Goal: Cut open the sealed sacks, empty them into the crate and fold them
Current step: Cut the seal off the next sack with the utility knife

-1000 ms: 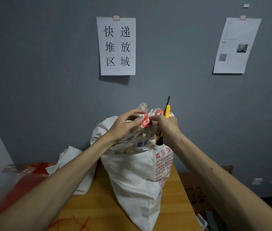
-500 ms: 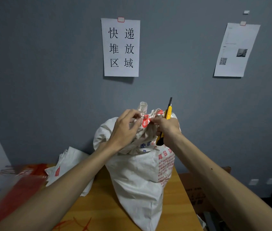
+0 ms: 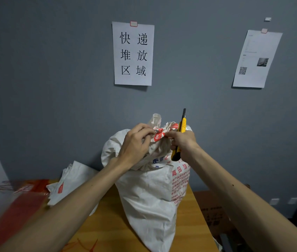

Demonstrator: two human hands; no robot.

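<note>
A full white sack [image 3: 149,193] with red and blue print stands upright on the wooden table [image 3: 111,231]. Its gathered neck is bound with a red and white tie [image 3: 159,134]. My left hand [image 3: 135,142] pinches the neck just left of the tie. My right hand [image 3: 182,140] holds a yellow and black utility knife [image 3: 180,135] upright against the palm while its fingertips pinch the tie from the right. A red crate [image 3: 11,202] sits blurred at the left edge.
An empty white sack [image 3: 73,184] lies crumpled on the table behind my left forearm. A brown cardboard box [image 3: 213,213] stands on the floor to the right of the table. Two paper sheets hang on the grey wall.
The fingers of my left hand have curled tighter onto the sack's neck. Both hands stay at the tie, and the view has tilted slightly.
</note>
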